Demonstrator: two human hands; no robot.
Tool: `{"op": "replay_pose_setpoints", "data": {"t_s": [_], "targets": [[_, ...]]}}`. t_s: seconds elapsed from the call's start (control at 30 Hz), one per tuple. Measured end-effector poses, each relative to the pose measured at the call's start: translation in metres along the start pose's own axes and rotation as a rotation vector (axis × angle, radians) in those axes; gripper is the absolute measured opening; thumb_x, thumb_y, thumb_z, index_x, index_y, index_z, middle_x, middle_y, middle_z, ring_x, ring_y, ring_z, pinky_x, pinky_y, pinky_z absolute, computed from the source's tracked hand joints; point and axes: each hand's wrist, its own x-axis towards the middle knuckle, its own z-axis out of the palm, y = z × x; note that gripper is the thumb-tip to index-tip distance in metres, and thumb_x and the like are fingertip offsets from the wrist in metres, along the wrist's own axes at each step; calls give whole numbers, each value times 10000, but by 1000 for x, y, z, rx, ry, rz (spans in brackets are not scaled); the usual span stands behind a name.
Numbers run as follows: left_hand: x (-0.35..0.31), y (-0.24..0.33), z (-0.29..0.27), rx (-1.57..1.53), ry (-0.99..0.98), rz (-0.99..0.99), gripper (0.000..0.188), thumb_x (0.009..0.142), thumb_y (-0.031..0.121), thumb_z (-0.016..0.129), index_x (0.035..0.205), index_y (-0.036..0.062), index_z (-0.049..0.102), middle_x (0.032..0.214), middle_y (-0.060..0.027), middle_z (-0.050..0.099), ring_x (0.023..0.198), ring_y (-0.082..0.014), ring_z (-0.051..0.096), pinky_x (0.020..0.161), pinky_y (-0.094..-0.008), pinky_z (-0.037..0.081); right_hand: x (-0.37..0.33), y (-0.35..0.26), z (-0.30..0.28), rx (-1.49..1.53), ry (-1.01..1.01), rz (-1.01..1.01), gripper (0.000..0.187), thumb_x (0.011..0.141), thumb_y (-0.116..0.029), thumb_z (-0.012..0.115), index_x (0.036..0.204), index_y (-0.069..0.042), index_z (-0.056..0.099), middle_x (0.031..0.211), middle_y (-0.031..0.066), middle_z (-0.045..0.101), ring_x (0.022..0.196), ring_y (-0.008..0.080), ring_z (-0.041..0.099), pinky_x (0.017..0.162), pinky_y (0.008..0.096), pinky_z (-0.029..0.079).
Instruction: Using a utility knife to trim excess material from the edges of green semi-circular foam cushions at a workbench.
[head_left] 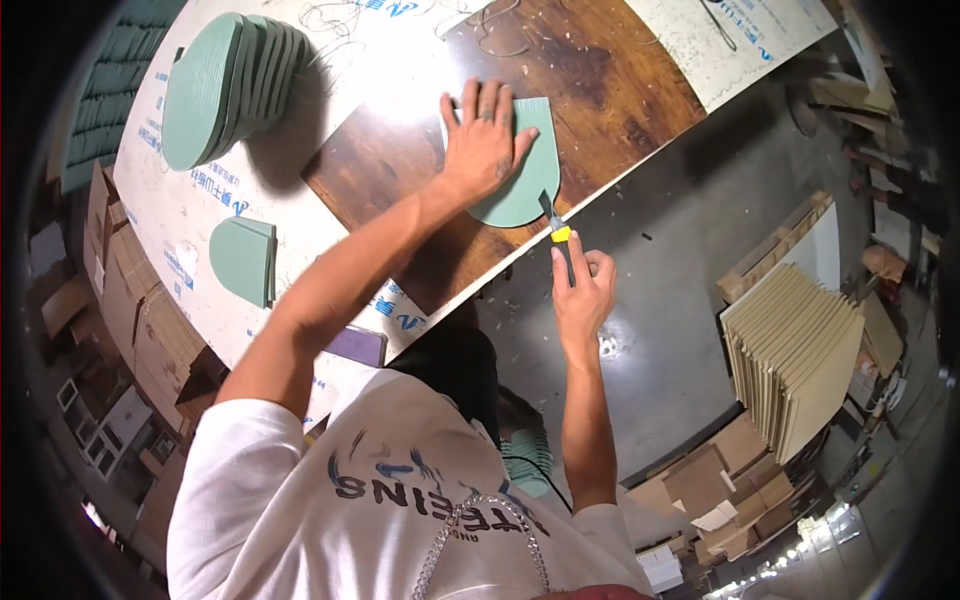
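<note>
Under my left hand point(484, 140) lies a flat green panel point(535, 165) with a rounded end. The fingers are spread and press it against a dark brown wood-grain board point(600, 80). My right hand point(585, 295) grips a utility knife point(561, 236) with a yellow collar and a dark handle. Its dark blade is beside the panel's rounded corner, near the table's front edge; whether it touches the panel I cannot tell.
A stack of rounded green panels point(205, 95) stands at the far left, and a few smaller green pieces point(240, 260) lie nearer. A purple box-like object point(358, 345) rests by the near edge. Thin offcut strands litter the table point(300, 215). Tan panels point(790, 350) lean together at right.
</note>
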Motion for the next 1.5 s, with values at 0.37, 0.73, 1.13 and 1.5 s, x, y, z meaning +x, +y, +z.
{"op": "replay_pose_setpoints", "data": {"t_s": [0.37, 0.73, 1.13, 1.5], "targets": [[-7, 11, -1, -64, 86, -106, 432, 1001, 257, 496, 1342, -7, 467, 1381, -201, 469, 1355, -379, 376, 1138, -559, 230, 47, 9, 1, -33, 33, -110, 347, 857, -250, 784, 1193, -177, 734, 922, 55, 529, 831, 246, 534, 699, 376, 506], [-9, 8, -1, -89, 97, -116, 411, 1007, 236, 488, 1333, -13, 503, 1365, -179, 496, 1344, -358, 399, 1149, -554, 237, 128, 9, 20, -27, -5, -303, 350, 841, -297, 793, 1178, -214, 747, 892, 55, 542, 825, 244, 573, 678, 381, 507], [-11, 3, -6, -104, 87, -64, 424, 1016, 292, 514, 1377, 68, 524, 1347, -166, 502, 1320, -356, 407, 1130, -567, 244, 155, 2, -14, 127, 118, 146, 502, 888, -335, 766, 1331, -129, 653, 989, 142, 636, 903, 289, 642, 822, 401, 516], [-60, 36, -37, 0, -216, 10, 561, 1023, 411, 485, 1552, 288, 345, 1439, -220, 465, 1234, -390, 478, 945, -615, 461, -60, -15, 25, 1388, 28, 1102, 343, 958, -232, 704, 1166, -16, 538, 1016, 141, 658, 815, 248, 682, 700, 371, 598]]}}
